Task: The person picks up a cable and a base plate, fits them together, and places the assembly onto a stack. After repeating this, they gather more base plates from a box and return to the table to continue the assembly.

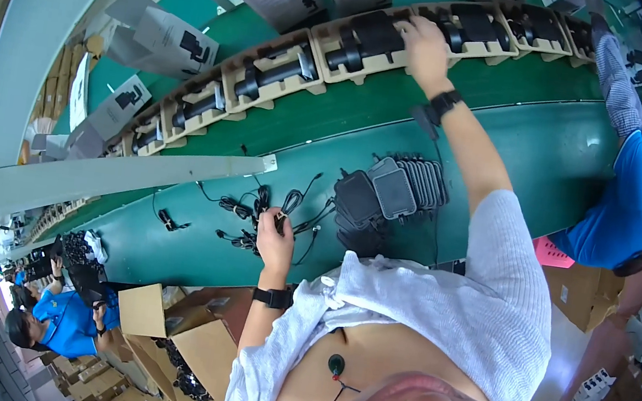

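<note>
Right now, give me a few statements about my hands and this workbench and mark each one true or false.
1. The left hand holds a bundled black cable. True.
2. The right hand rests in the person's lap. False: it reaches out to a cardboard tray on the green conveyor belt.
3. A row of black flat pads stands on the green table. True.
4. The trays on the belt are empty. False: each holds black parts.
5. Both wrists are bare. False: each wears a black band.
</note>
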`<act>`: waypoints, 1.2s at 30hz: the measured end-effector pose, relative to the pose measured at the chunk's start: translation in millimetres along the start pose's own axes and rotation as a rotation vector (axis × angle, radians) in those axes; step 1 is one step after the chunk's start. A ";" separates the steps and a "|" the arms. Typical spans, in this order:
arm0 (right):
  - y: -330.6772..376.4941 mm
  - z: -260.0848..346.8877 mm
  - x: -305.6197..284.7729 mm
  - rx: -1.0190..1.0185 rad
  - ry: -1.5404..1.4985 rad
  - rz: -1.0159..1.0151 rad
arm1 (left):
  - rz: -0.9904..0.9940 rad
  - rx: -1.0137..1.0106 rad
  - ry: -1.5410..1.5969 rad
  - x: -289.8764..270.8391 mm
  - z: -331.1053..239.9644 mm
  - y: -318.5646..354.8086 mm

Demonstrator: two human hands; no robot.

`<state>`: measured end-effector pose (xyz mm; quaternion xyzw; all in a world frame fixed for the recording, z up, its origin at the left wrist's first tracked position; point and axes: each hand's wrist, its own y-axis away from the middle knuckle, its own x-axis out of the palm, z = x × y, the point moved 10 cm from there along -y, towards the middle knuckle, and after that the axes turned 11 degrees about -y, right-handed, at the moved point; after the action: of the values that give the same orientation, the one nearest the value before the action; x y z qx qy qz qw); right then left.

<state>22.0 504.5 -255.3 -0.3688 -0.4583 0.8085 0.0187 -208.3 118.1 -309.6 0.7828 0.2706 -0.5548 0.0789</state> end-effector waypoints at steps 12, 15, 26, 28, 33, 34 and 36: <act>36.8 -59.3 19.9 0.010 0.271 0.446 | 0.083 -0.049 0.090 -13.1 -12.3 4.8; 39.1 -60.1 15.7 0.037 0.425 0.423 | 0.091 -0.036 0.180 -5.7 -12.8 7.0; 155.2 267.0 -14.6 0.007 -1.207 1.146 | 0.318 0.241 0.258 -17.3 -112.8 -6.7; 147.7 266.0 -12.5 -0.003 -1.170 1.085 | 0.305 0.071 0.437 -13.4 -90.4 -9.3; 136.6 229.7 -2.5 0.442 -1.264 0.872 | 0.159 0.005 0.475 -24.6 -75.7 -24.6; 140.7 220.8 2.4 0.680 -1.437 0.793 | 0.167 0.014 0.477 -19.5 -74.8 -24.3; 143.6 229.6 4.4 0.742 -1.658 0.674 | 0.360 -0.101 0.672 11.5 -71.4 -13.5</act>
<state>-77.9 256.0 -295.5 0.2360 0.0883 0.8680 -0.4279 -153.5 163.6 -291.2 0.9512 0.1665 -0.2304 0.1203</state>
